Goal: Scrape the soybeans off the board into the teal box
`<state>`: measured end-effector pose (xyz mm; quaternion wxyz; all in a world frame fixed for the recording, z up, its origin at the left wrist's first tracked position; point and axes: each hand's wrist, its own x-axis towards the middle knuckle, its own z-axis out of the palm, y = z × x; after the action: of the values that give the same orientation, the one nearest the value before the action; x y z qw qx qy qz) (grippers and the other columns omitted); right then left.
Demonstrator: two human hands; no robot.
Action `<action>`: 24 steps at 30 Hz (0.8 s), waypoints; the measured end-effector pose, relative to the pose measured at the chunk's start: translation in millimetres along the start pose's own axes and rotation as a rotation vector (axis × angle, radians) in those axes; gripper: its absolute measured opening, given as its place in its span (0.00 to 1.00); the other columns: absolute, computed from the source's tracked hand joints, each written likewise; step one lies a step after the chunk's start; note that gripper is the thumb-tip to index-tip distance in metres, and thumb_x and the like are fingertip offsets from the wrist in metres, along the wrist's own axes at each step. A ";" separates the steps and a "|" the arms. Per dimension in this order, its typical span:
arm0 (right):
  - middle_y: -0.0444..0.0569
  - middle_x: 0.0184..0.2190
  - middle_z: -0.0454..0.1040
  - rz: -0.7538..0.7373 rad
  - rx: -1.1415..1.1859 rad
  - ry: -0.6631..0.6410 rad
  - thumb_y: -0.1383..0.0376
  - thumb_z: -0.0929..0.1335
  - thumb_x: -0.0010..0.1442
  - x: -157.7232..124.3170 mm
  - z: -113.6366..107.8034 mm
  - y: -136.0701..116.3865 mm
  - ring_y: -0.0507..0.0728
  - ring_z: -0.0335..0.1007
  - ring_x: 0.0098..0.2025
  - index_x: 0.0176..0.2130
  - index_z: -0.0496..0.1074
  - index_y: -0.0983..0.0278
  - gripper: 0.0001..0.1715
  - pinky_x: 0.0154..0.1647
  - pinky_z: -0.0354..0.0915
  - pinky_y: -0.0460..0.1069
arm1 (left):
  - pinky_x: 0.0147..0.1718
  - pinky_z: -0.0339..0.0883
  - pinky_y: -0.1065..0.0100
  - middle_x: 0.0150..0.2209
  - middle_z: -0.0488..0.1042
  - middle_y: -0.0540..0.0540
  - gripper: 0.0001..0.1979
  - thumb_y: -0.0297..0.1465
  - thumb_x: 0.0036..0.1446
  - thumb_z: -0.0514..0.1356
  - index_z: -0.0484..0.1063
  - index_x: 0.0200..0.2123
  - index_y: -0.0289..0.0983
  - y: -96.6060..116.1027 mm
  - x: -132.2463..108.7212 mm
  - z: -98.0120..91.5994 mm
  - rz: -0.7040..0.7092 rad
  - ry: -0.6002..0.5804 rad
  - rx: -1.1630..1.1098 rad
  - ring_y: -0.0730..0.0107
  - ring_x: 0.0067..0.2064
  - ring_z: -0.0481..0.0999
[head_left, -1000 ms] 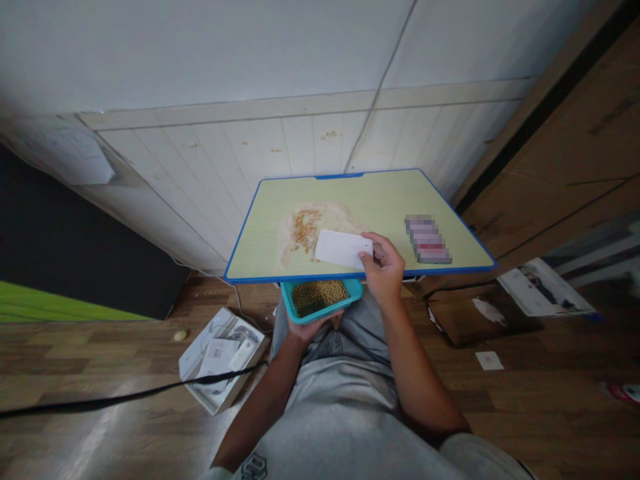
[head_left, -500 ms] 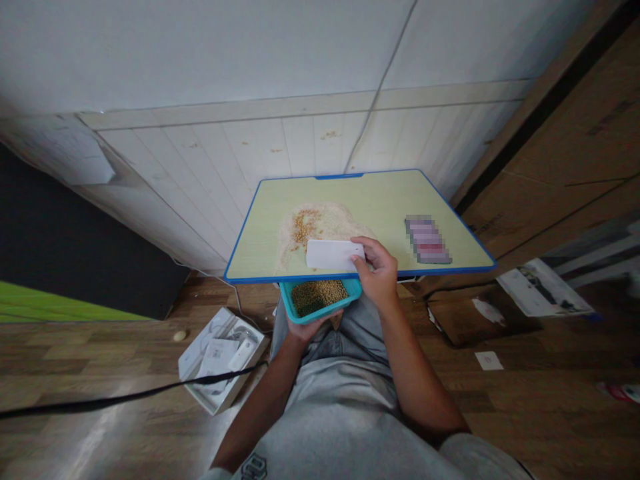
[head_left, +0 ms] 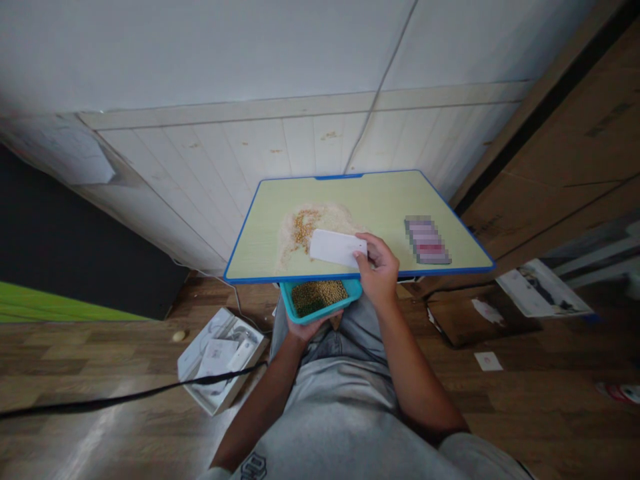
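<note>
My right hand (head_left: pixel 380 269) pinches the right end of a flat white card (head_left: pixel 335 247), held over the front part of the small table (head_left: pixel 385 193). Just beyond the card lies a patch of yellowish beans (head_left: pixel 301 228), spread on pale, grain-like material (head_left: pixel 330 212). Below the table's front edge, my left hand (head_left: pixel 313 328) supports a turquoise plastic tub (head_left: pixel 320 313) from underneath, and most of its fingers are hidden. Inside the tub are many small beans (head_left: pixel 327 291), greener and darker toward the left.
A blurred-out, phone-shaped object (head_left: pixel 429 240) lies on the table's right side. On the floor at left is an open white box (head_left: pixel 220 360) with papers and a cable. A brown cardboard box (head_left: pixel 475 317) stands at right. The wall (head_left: pixel 300 147) borders the table's back.
My right hand has shifted the white card slightly away from me and to the right, tilting it so its left end points farther back. The left hand and tub stay put.
</note>
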<state>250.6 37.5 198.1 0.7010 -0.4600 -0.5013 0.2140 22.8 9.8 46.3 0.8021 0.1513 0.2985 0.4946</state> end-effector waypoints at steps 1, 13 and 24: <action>0.53 0.48 0.93 -0.005 0.001 -0.005 0.55 0.79 0.73 -0.2 0.5 0.7 0.62 0.87 0.44 0.59 0.91 0.58 0.20 0.47 0.83 0.55 | 0.75 0.83 0.12 0.91 0.74 0.37 0.60 0.73 0.52 0.84 0.83 0.81 0.53 0.0 -0.1 0.4 -0.002 0.005 -0.005 0.09 0.89 0.74; 0.54 0.52 0.95 -0.030 -0.016 -0.048 0.56 0.79 0.72 -0.8 3.9 -3.4 0.64 0.92 0.50 0.58 0.93 0.56 0.18 0.55 0.87 0.57 | 0.80 0.75 0.08 0.90 0.77 0.39 0.56 0.71 0.58 0.81 0.83 0.84 0.56 -0.3 1.6 -5.3 -0.017 -0.026 -0.016 0.11 0.93 0.67; 0.52 0.51 0.95 -0.058 -0.022 -0.102 0.60 0.78 0.71 -2.6 4.3 -4.8 0.64 0.93 0.51 0.56 0.94 0.55 0.17 0.56 0.88 0.58 | 0.81 0.74 0.08 0.90 0.76 0.39 0.58 0.70 0.60 0.81 0.79 0.88 0.55 1.1 1.4 -3.1 -0.012 -0.023 -0.001 0.12 0.95 0.62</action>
<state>244.9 35.0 201.2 0.6755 -0.4414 -0.5516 0.2112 20.6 11.4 44.1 0.8086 0.1550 0.2898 0.4879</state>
